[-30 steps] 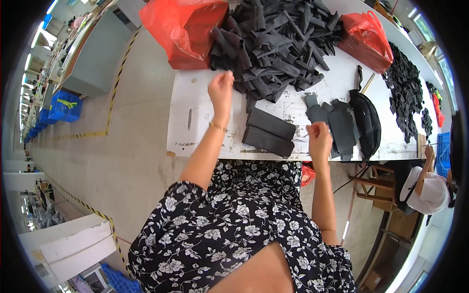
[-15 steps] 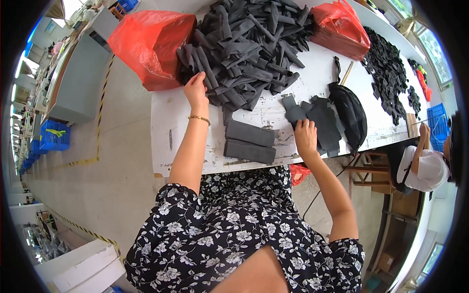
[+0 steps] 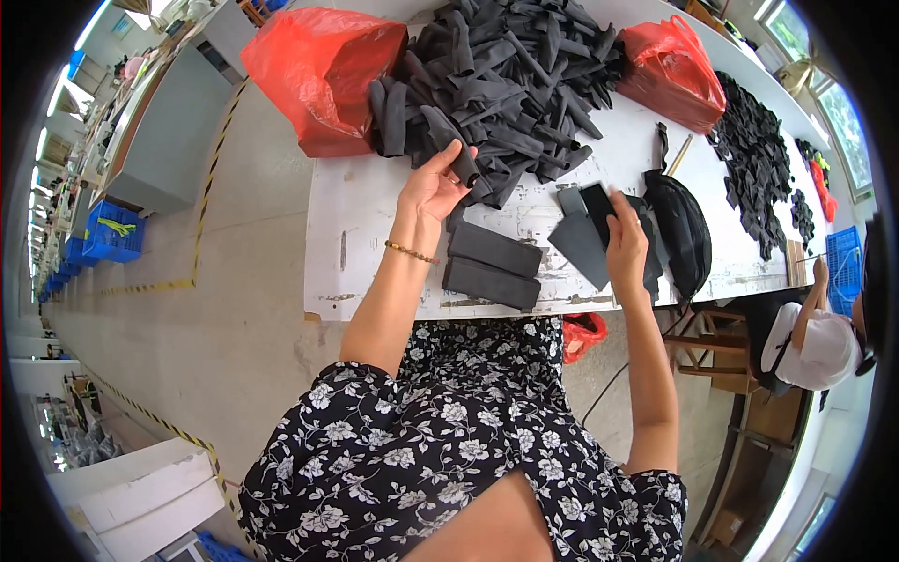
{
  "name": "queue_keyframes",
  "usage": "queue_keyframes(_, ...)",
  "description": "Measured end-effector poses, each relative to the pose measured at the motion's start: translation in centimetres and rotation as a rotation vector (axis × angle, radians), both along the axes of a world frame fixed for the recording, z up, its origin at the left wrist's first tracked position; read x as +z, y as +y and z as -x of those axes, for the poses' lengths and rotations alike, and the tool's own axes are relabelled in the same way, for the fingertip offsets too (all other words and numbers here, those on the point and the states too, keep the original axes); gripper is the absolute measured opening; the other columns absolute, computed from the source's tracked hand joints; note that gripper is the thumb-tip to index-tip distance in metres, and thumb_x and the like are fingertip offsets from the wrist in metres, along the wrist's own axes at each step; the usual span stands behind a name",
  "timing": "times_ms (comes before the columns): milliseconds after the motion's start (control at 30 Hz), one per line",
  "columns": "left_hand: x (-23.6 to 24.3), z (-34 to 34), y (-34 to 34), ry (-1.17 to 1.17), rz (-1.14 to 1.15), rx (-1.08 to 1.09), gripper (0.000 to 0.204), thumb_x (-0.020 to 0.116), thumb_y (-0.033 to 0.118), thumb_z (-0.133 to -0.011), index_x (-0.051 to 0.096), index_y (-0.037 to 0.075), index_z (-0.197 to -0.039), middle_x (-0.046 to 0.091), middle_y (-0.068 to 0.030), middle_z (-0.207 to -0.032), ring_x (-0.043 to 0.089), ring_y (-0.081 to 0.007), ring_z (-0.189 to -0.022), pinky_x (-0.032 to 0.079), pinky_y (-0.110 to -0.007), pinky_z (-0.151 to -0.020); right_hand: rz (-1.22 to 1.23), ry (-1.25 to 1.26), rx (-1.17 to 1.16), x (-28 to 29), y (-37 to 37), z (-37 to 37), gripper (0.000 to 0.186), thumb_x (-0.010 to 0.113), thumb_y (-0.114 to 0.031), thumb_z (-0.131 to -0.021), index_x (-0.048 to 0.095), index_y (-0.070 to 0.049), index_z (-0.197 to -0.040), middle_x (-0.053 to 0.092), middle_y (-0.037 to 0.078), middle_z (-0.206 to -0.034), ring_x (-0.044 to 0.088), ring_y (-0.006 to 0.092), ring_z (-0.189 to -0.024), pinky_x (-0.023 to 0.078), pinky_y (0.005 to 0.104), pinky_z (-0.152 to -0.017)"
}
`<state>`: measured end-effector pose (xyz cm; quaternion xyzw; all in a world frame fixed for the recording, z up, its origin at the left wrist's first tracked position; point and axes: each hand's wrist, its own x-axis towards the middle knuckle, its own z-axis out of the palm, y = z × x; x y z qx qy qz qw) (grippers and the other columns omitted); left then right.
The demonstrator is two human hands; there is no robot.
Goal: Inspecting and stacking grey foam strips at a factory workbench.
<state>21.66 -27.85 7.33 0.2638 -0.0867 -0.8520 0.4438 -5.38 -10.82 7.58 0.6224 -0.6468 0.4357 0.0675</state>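
My left hand (image 3: 436,187) is closed on a dark grey fabric sleeve (image 3: 448,136) at the near edge of a big heap of similar sleeves (image 3: 496,89). The sleeve's near end opens like a tube. In my right hand (image 3: 627,245), a thin, dark rectangular piece (image 3: 596,202) is pinched between thumb and fingers, tilted above a spread of flat dark grey pieces (image 3: 578,253). Between my hands, two flat dark grey sleeves (image 3: 494,247) lie side by side near the table's front edge.
A black pouch (image 3: 682,234) lies right of the flat pieces. Red plastic bags (image 3: 328,80) (image 3: 672,75) flank the heap on the white table (image 3: 328,253). More small dark pieces (image 3: 749,150) spread far right. Another person (image 3: 817,337) sits at the right.
My left hand has moved right and raised one sleeve from the heap. My right hand has lifted a thin piece off the flat ones. The whole view has shifted slightly.
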Motion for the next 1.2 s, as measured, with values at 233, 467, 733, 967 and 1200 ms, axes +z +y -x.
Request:
queue_keyframes(233,0.9,1.0,1.9,0.021,0.079,0.03,0.021,0.073,0.006,-0.083,0.062,0.006,-0.1,0.068,-0.0091,-0.096,0.068,-0.0279,-0.094,0.059,-0.04,-0.08,-0.198,-0.186,0.243,5.8,0.8,-7.7,0.036,0.075,-0.011,-0.08,0.047,-0.002,-0.1,0.054,0.016,-0.09,0.055,0.0328,-0.081,0.046,0.0379,-0.072)
queue_keyframes(467,2.7,0.5,3.4,-0.123,0.153,0.073,0.021,0.071,0.01,-0.086,0.059,0.003,-0.103,0.067,-0.0149,-0.106,0.066,-0.0311,-0.102,0.06,-0.04,-0.081,-0.084,0.03,0.28,6.3,0.3,-8.9,0.045,0.074,-0.01,-0.077,0.054,-0.004,-0.117,0.06,0.013,-0.095,0.056,0.0308,-0.088,0.043,0.0409,-0.081)
queue_keyframes(733,2.7,1.5,4.4,-0.095,0.238,0.025,0.019,0.066,0.009,-0.089,0.057,0.001,-0.104,0.068,-0.0166,-0.104,0.068,-0.0301,-0.096,0.058,-0.039,-0.084,0.008,0.172,0.221,6.8,-1.1,-9.9,0.03,0.074,-0.01,-0.076,0.07,-0.008,-0.105,0.065,0.004,-0.093,0.059,0.0226,-0.084,0.042,0.0347,-0.075)
queue_keyframes(967,3.0,1.4,5.5,-0.074,0.187,-0.035,0.019,0.064,0.009,-0.091,0.058,0.005,-0.108,0.066,-0.0175,-0.111,0.067,-0.0302,-0.1,0.058,-0.04,-0.084,0.038,0.311,0.156,7.0,-1.4,-9.7,0.028,0.073,-0.011,-0.076,0.07,-0.009,-0.104,0.064,0.002,-0.091,0.059,0.0211,-0.083,0.043,0.0348,-0.075)
queue_keyframes(1200,4.1,2.9,8.1,-0.141,0.324,0.09,0.027,0.06,0.007,-0.093,0.053,0.004,-0.119,0.064,-0.0182,-0.116,0.067,-0.0267,-0.1,0.059,-0.039,-0.081,0.083,0.41,0.11,6.6,-1.7,-10.7,0.045,0.074,-0.015,-0.073,0.062,-0.005,-0.115,0.062,0.006,-0.1,0.058,0.0237,-0.088,0.042,0.0382,-0.079)
